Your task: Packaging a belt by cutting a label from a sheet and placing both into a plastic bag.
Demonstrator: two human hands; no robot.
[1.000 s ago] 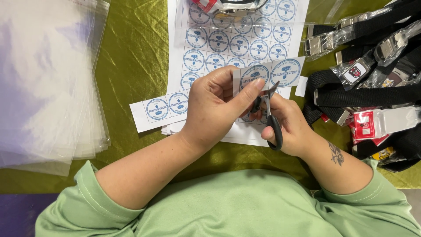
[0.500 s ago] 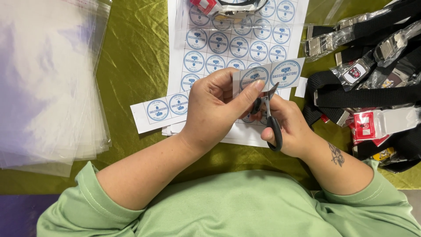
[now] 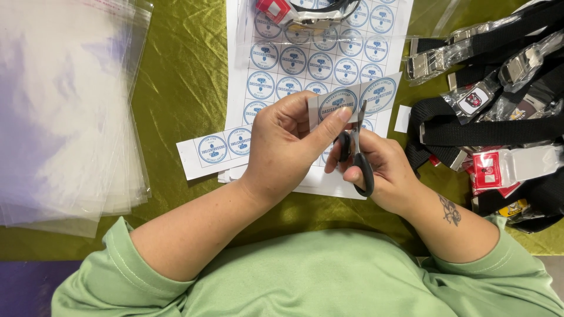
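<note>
My left hand (image 3: 286,147) pinches a short paper strip (image 3: 352,98) bearing two round blue stickers, held just above the table. My right hand (image 3: 385,167) grips black-handled scissors (image 3: 356,154); their blades point up and sit in the strip between the two stickers. Under both hands lies a white sheet (image 3: 305,58) printed with rows of the same round blue stickers. A cut strip with two stickers (image 3: 214,149) rests on the cloth to the left of my left hand.
A stack of clear plastic bags (image 3: 64,111) covers the left side of the olive-green cloth (image 3: 188,76). Black straps with metal buckles in clear wrap (image 3: 499,88) pile up at the right. A bagged item with a red tag (image 3: 299,12) lies on the sheet's top.
Both hands stay in nearly the same spot. The scissors have worked a little further into the strip, and the strip's right sticker now stands clear of the blades.
</note>
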